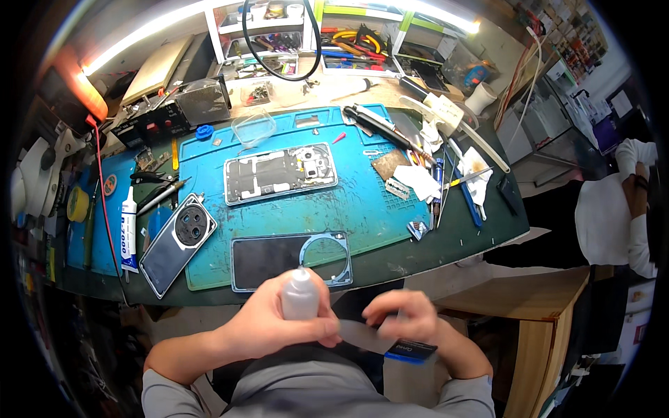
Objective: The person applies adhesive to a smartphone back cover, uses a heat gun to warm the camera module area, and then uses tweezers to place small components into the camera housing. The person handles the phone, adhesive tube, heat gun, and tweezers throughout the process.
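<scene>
My left hand is wrapped round a whitish translucent squeeze bottle, its narrow tip pointing toward the bench. Beside it, my right hand has curled fingers, slightly blurred; what they grip cannot be made out. A flat grey piece reaches from my left thumb to a black block with a blue edge under my right hand. Just past the bottle lies a dark phone panel with a light blue ring at its right end. Farther off is an opened phone, its inside showing.
A phone back with a round camera bump lies at left beside a glue tube. Tweezers and screwdrivers, a blade and crumpled tissue crowd the right. A clear tray sits behind. A person's white sleeve shows far right.
</scene>
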The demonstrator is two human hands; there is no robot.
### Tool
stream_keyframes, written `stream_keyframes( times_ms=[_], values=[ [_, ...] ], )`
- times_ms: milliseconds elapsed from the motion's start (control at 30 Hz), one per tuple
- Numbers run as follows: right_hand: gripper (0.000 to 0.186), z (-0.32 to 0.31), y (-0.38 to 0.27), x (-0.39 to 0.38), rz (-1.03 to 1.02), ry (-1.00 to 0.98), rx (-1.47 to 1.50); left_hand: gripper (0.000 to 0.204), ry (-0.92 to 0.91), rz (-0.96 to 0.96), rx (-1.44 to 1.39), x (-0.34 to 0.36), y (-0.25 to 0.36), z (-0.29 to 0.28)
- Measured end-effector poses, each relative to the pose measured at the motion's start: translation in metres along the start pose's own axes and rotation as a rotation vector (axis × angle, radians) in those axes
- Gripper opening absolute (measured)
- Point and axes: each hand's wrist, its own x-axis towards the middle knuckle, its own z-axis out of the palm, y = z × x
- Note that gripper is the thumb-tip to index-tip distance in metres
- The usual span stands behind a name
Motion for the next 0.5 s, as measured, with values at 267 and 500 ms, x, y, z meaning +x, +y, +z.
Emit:
stream_keyframes(
  times_ms=[267,500],
  values=[
    [0.035,-0.002,-0.009,0.033,-0.242,0.050,-0.410,0.020,0.290,0.215,0.385,0.002,0.006,-0.004],
    [0.041,-0.015,0.028,0.050,-0.038,-0.045,-0.669,0.031,0.365,0.722,1.244,0.025,0.006,-0.037]
  ],
)
